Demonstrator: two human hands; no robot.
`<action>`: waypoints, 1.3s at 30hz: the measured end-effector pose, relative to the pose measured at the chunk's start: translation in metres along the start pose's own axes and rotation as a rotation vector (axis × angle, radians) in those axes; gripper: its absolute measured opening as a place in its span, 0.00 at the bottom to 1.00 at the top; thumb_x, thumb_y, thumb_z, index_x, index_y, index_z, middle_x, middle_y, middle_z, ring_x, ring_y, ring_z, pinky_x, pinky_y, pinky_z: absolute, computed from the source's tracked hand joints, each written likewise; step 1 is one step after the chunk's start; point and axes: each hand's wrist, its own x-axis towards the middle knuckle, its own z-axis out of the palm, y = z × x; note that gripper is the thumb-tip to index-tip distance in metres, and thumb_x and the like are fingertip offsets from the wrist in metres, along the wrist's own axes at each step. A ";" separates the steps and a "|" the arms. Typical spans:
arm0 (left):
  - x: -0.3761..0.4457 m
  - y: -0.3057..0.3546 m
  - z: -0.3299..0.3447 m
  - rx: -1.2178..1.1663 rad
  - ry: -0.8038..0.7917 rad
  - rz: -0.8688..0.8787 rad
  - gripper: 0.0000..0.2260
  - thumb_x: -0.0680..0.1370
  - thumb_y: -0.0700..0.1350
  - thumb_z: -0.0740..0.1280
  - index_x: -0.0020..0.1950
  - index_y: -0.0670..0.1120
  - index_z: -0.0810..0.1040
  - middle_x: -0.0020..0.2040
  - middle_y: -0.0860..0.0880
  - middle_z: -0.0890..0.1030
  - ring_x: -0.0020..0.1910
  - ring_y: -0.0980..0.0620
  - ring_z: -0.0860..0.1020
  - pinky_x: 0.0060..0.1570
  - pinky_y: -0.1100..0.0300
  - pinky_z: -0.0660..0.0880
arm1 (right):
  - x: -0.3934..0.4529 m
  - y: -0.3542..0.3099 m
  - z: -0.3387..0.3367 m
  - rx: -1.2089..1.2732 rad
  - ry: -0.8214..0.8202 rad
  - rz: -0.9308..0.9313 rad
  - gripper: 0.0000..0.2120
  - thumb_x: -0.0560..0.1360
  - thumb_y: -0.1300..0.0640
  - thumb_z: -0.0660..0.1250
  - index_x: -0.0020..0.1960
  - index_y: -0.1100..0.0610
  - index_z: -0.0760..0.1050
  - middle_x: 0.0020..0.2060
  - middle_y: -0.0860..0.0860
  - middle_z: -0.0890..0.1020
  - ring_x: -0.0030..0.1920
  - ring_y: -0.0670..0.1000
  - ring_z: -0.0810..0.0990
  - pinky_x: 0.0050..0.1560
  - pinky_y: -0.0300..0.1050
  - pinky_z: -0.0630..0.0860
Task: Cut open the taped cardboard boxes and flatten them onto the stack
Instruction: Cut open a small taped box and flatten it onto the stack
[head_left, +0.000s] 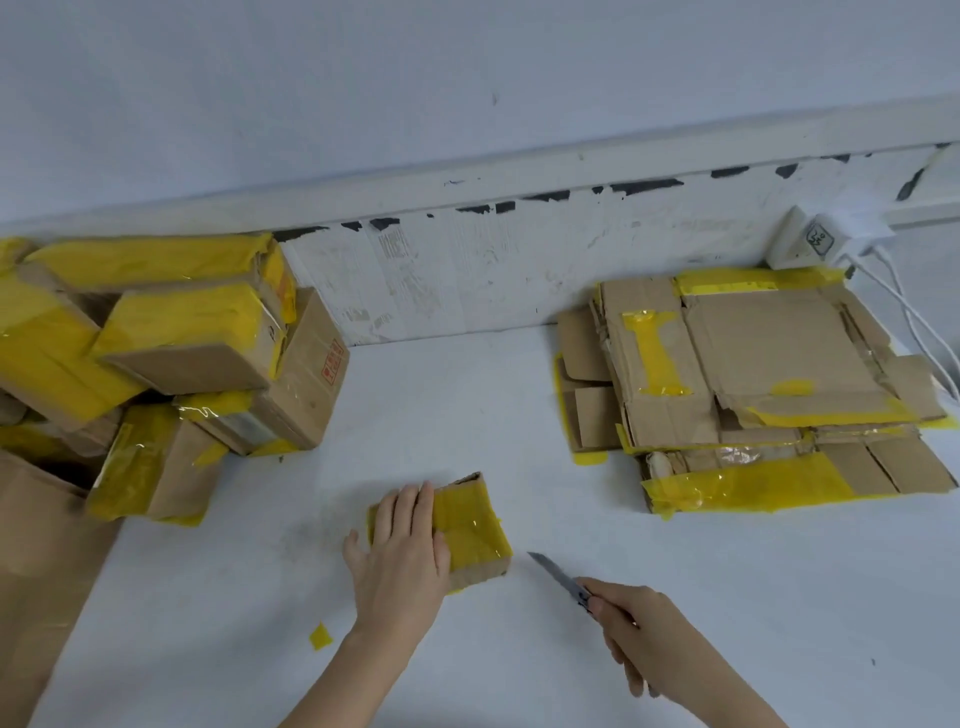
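A: Which step is in hand?

B: I think the cutting of one small taped box. It lies on the white worktop near the front edge, about the middle. The left hand rests flat on its top, fingers straight, to hold it down. The right hand grips a utility knife; the blade points to the box but is still apart from it.

A: And next?

B: The blade must reach the yellow tape and slit along the seam, away from the pressing fingers. Where the seam runs I cannot tell; the tape hides it. Then the box goes flat onto the stack of flattened boxes at the back right. The pile of taped boxes waits at the left edge.
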 end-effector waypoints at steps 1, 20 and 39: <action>-0.001 0.001 -0.009 0.006 -0.048 -0.040 0.19 0.72 0.51 0.54 0.53 0.45 0.79 0.48 0.49 0.81 0.51 0.50 0.73 0.43 0.50 0.69 | 0.006 0.004 0.001 0.004 0.041 0.016 0.12 0.81 0.56 0.53 0.50 0.44 0.73 0.28 0.46 0.72 0.25 0.44 0.76 0.27 0.29 0.67; -0.026 -0.002 -0.028 -0.182 -0.225 -0.081 0.27 0.80 0.59 0.50 0.76 0.58 0.43 0.70 0.56 0.56 0.50 0.57 0.77 0.37 0.65 0.69 | 0.113 -0.017 0.073 -0.717 0.606 -0.078 0.25 0.42 0.74 0.79 0.38 0.65 0.80 0.27 0.57 0.73 0.25 0.55 0.73 0.17 0.42 0.69; -0.019 0.018 -0.035 -0.064 -0.483 -0.137 0.40 0.77 0.53 0.61 0.76 0.40 0.37 0.76 0.44 0.45 0.65 0.52 0.71 0.56 0.56 0.68 | 0.079 -0.083 0.097 -0.851 0.695 -0.260 0.16 0.71 0.67 0.49 0.44 0.69 0.75 0.43 0.61 0.77 0.29 0.53 0.77 0.22 0.42 0.71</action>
